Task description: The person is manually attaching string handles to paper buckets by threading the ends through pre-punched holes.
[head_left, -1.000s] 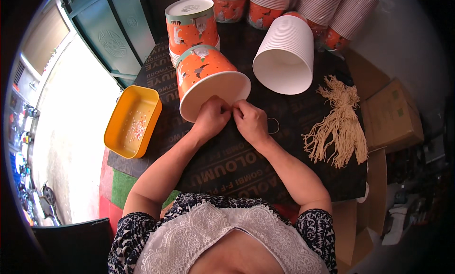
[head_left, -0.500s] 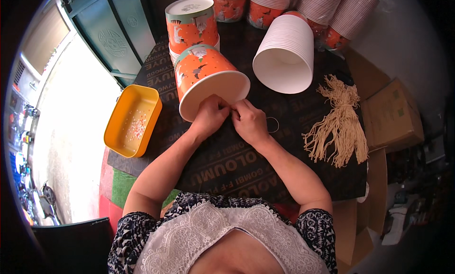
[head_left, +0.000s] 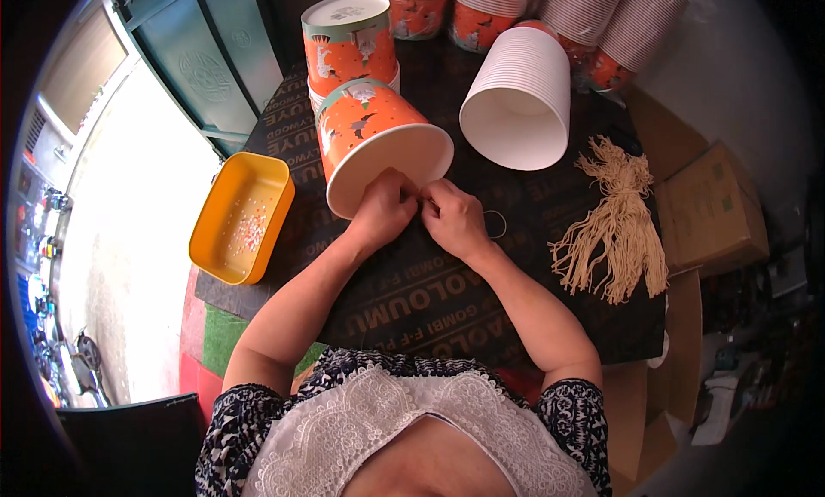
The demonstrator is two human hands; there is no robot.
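Note:
An orange paper bucket with a printed pattern and a white rim lies tilted, its mouth facing me. My left hand is closed at the lower rim, its fingers partly inside the mouth. Right beside it, my right hand is pinched, the fingertips of both hands meeting at the rim. A thin pale string loops out beside my right hand. What lies exactly between the fingertips is too small to see and partly hidden by the knuckles.
Behind the bucket stands an upside-down bucket stack. A white-mouthed stack lies to its right. A yellow tub with small bits sits at left, a bundle of cream strings at right. Wrapped stacks line the back; a carton is at right.
Both hands stay at the bucket's rim, with only slight finger movement. The bucket has barely shifted.

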